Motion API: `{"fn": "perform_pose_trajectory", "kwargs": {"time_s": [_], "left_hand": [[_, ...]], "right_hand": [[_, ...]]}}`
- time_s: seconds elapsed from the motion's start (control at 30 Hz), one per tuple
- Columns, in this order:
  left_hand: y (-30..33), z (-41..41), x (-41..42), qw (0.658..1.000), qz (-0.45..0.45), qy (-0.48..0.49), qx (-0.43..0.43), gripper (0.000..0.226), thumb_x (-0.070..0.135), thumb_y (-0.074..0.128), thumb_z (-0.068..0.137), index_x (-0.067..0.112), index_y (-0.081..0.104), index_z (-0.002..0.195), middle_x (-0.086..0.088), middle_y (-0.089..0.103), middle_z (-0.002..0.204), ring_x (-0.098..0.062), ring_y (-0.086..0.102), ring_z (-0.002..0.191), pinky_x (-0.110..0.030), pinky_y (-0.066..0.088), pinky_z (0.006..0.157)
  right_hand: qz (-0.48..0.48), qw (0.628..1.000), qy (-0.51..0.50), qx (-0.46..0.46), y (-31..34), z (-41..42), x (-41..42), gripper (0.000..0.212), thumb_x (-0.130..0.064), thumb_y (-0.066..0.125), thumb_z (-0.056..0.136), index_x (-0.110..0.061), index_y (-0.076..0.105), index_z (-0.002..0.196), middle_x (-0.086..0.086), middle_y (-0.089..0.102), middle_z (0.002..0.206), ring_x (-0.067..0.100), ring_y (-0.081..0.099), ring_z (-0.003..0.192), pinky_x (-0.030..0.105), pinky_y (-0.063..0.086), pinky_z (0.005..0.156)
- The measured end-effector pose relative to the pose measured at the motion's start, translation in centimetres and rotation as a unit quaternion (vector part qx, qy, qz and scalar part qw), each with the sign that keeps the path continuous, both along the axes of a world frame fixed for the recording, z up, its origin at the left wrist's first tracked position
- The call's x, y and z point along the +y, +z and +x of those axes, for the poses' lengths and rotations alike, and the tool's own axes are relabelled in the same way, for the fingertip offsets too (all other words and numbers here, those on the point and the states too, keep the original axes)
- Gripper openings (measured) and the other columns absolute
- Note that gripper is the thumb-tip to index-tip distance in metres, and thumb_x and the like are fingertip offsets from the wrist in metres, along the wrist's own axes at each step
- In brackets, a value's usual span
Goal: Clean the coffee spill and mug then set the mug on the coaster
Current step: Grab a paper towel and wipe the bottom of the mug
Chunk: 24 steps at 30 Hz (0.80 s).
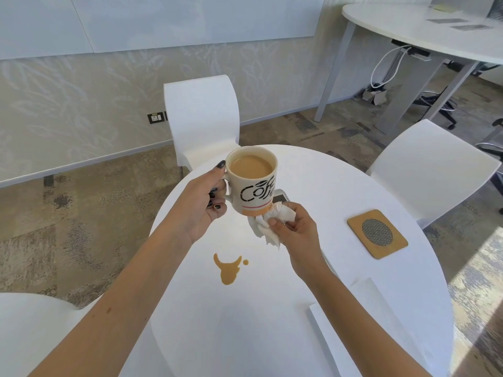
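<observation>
The left hand (202,204) grips the coffee-filled mug (251,180) by its handle, lifted above the tabletop (272,308). The right hand (295,231) pinches a crumpled tissue (268,223) against the mug's base.

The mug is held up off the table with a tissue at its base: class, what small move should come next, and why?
Probably keep the mug level in the left hand and finish rubbing its lower edge with the tissue in the right hand. It is nearly full, so tilting risks more drips. The spill still lies on the table, and the coaster is bare.
</observation>
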<state>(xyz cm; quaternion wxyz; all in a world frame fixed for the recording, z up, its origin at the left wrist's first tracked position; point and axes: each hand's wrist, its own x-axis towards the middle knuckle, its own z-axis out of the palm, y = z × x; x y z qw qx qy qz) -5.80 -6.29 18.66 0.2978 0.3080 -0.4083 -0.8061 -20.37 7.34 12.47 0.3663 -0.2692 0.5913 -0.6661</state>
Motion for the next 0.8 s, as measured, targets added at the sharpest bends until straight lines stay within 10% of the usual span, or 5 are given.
{"fn": "perform_pose_trajectory", "kwargs": {"time_s": [0.43,0.8], "left_hand": [[-0.1,-0.5,0.9,1.000,0.001,0.017,0.005,0.031,0.028,0.055,0.095,0.023,0.044,0.066,0.009,0.029,0.056,-0.008,0.021,0.047,-0.018,0.026,0.044],[0.2,-0.9,1.6,0.999,-0.018,0.007,-0.028,0.036,0.029,0.053,0.096,0.022,0.039,0.063,0.009,0.029,0.052,-0.008,0.021,0.047,-0.019,0.023,0.046]], "right_hand": [[0.013,1.000,-0.005,-0.015,-0.4,3.7,-0.5,0.010,-0.007,0.070,0.076,-0.012,0.075,0.083,0.002,0.073,0.081,0.019,0.065,0.070,0.036,0.051,0.065],[0.031,0.973,0.023,-0.227,-1.7,5.1,-1.0,0.017,0.006,0.059,0.083,-0.008,0.066,0.088,0.008,0.065,0.078,0.016,0.062,0.062,0.023,0.052,0.056]]}}
